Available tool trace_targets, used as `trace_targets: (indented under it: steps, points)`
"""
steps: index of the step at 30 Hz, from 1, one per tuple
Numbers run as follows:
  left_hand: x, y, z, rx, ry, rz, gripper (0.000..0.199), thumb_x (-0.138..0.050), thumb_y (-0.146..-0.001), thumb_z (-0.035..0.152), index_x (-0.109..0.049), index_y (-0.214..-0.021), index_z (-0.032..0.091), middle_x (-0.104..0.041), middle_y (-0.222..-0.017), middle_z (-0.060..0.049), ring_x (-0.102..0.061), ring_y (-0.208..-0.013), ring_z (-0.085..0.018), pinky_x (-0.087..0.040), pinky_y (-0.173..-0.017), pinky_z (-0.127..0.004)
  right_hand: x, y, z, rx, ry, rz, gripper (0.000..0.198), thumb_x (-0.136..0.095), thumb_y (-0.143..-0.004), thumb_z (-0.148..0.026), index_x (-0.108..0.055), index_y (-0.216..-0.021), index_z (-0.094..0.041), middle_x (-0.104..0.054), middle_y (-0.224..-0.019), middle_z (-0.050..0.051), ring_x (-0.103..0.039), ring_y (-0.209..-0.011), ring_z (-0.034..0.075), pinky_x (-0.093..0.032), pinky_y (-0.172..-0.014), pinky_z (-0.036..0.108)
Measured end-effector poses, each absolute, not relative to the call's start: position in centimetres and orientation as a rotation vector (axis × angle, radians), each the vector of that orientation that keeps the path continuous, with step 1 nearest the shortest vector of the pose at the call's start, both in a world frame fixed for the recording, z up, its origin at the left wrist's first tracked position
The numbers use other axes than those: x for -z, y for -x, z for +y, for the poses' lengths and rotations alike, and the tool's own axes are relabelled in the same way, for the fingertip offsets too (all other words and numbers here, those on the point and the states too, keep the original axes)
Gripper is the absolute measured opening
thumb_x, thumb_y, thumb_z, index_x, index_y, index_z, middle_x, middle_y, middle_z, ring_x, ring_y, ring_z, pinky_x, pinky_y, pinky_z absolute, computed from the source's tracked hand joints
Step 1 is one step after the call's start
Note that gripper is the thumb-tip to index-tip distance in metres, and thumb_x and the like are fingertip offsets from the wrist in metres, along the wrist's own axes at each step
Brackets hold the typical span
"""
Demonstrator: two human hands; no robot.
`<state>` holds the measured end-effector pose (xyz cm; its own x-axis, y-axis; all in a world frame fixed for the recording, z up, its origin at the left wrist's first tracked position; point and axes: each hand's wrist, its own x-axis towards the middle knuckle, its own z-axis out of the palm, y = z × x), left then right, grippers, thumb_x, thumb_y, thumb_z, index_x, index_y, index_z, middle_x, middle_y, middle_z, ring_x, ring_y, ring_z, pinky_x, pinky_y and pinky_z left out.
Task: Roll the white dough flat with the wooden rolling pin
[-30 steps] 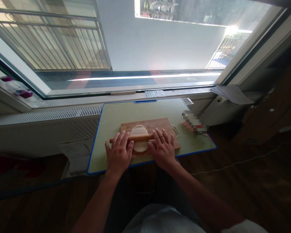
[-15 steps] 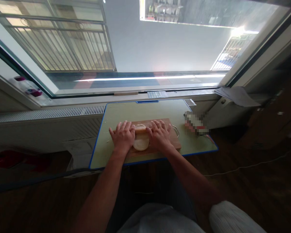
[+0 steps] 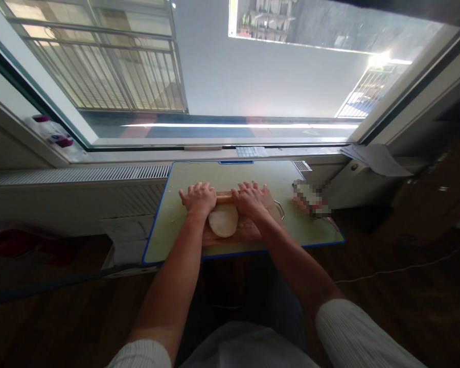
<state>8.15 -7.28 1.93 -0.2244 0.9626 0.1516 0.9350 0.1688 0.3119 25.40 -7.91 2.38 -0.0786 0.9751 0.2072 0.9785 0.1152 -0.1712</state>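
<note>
White-sleeved, with both forearms (image 3: 182,263) extended forward either side of flattened dough (image 3: 223,223) on the wooden board (image 3: 248,232). Resting left hand (image 3: 199,198) and right hand (image 3: 251,198) palms-down on the rolling pin (image 3: 224,198) at its far edge, with fingers loosely spread. Beyond, open green tabletop (image 3: 193,173) to its blue rim (image 3: 235,162), then windowsill (image 3: 138,155).

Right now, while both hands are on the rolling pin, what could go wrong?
The dough might stick to the rolling pin and wrinkle, because the pin lies at its far edge.

The wooden board could slide if the left hand and right hand push hard, since neither seems to hold it steady and it lies on the table.

If one hand leans harder, that side of the dough may come out thinner.
</note>
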Motion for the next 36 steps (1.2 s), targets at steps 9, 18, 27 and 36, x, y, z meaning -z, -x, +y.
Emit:
trace_targets:
  steps: [9,18,27,36]
  points:
    - [-1.6,-6.2,-10.7,-0.543,-2.144,2.103,0.047,-0.037,-0.110,0.045,-0.078,-0.129,0.031,-0.069,-0.153,-0.008,-0.058,-0.145,-0.032,-0.030,-0.127,-0.069,-1.4,-26.2,-11.5,-0.046,1.851,-2.121,0.046,-0.040,-0.115,-0.052,-0.072,-0.137,-0.027,-0.065,-0.158,0.007,-0.044,-0.154,0.036,-0.020,-0.130,0.071]
    - [-1.8,-3.9,-13.5,-0.598,-2.162,2.030,0.046,-0.035,-0.112,0.042,-0.078,-0.127,0.030,-0.073,-0.147,-0.007,-0.060,-0.145,-0.030,-0.023,-0.130,-0.073,-0.4,-27.0,-14.4,-0.159,1.836,-2.105,0.047,-0.046,-0.114,-0.049,-0.062,-0.153,-0.029,-0.055,-0.167,0.006,-0.036,-0.163,0.033,-0.020,-0.134,0.068]
    - [-1.2,-3.7,-17.3,-0.730,-2.175,2.004,0.046,-0.039,-0.110,0.041,-0.074,-0.138,0.029,-0.069,-0.152,-0.008,-0.058,-0.149,-0.030,-0.027,-0.131,-0.065,0.3,-27.6,-18.0,-0.094,1.740,-2.099,0.050,-0.047,-0.113,-0.040,-0.056,-0.160,-0.025,-0.053,-0.169,0.007,-0.037,-0.163,0.031,-0.022,-0.135,0.065]
    - [0.3,-4.0,-22.1,-0.875,-2.130,2.015,0.044,-0.044,-0.108,0.042,-0.069,-0.142,0.029,-0.069,-0.153,-0.007,-0.057,-0.149,-0.028,-0.024,-0.133,-0.057,0.7,-28.3,-21.5,-0.065,1.687,-2.084,0.049,-0.046,-0.113,-0.043,-0.056,-0.159,-0.028,-0.053,-0.169,0.007,-0.034,-0.164,0.030,-0.016,-0.135,0.063]
